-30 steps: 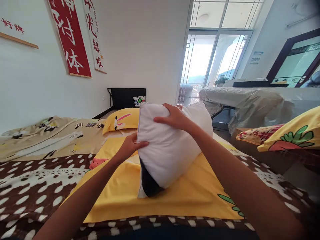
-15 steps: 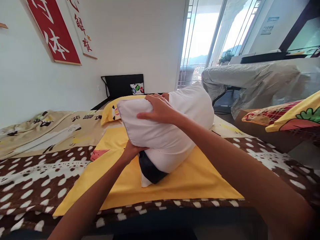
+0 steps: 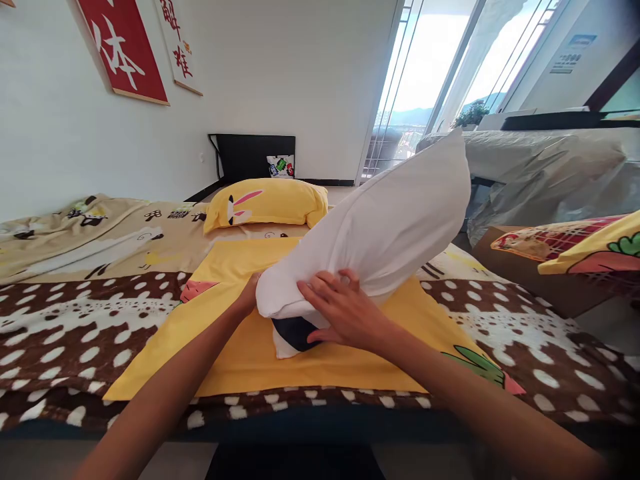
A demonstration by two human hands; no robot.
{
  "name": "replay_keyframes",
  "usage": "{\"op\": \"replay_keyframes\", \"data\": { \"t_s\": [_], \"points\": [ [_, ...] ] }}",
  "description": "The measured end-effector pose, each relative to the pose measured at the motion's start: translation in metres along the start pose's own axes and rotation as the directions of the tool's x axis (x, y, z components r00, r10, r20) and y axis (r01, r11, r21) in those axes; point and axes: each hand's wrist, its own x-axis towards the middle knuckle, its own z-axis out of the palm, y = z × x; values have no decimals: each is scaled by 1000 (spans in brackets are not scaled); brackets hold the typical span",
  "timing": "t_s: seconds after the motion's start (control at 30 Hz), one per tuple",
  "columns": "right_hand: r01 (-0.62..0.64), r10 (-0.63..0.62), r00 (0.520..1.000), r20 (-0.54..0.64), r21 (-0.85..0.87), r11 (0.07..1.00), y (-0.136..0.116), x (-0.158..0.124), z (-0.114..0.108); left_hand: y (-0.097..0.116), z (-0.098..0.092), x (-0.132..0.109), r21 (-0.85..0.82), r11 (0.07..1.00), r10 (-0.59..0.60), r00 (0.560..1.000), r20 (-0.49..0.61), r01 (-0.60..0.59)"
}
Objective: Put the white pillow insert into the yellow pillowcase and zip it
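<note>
A white pillow (image 3: 395, 220) with a dark patch (image 3: 294, 331) at its near end stands tilted, its far right corner raised. Beneath it a yellow pillowcase (image 3: 235, 367) with carrot prints lies flat on the bed. My left hand (image 3: 250, 293) holds the pillow's left end; its fingers are mostly hidden behind the fabric. On the near face, my right hand (image 3: 345, 310) grips the pillow, fingers bent into the white cloth and thumb over the dark patch.
A plump yellow pillow (image 3: 270, 203) with a rabbit print lies farther back on the bed. A brown, white-dotted blanket (image 3: 90, 333) covers the bed. To the right are a cardboard box (image 3: 520, 283) with yellow fabric above it and plastic-covered furniture (image 3: 550, 180).
The pillow's far right end has risen. My right hand has moved from its top down to the near face, and my left hand from underneath to the left end. The view has shifted slightly.
</note>
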Motion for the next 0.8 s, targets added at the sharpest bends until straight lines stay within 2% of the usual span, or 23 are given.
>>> {"op": "replay_keyframes", "data": {
  "t_s": [0.1,0.23,0.4,0.47,0.57,0.63,0.73,0.8],
  "points": [
    [3,-2,1000,23,-53,999,-11,-15,15,0,1,-4,46,998,34,997,71,-37],
    [-16,21,999,47,-112,994,-21,-24,27,-1,-3,-7,183,976,103,990,95,-119],
    [-50,51,999,10,-66,997,-22,-19,21,3,-19,-14,384,907,137,983,124,-175],
    [-77,77,996,-50,1,997,-18,-13,15,12,-24,-23,487,838,213,969,125,-247],
    [-101,109,986,-128,64,993,-11,-3,2,40,-23,-43,618,652,399,892,211,-438],
    [-107,117,983,-141,74,991,-7,2,-7,64,-17,-55,620,579,489,834,255,-529],
    [-104,113,985,-129,76,992,-3,6,-22,95,-3,-64,561,564,601,767,224,-606],
    [-105,115,987,-113,86,991,1,7,-32,105,5,-62,503,557,662,719,212,-661]
  ]
}}
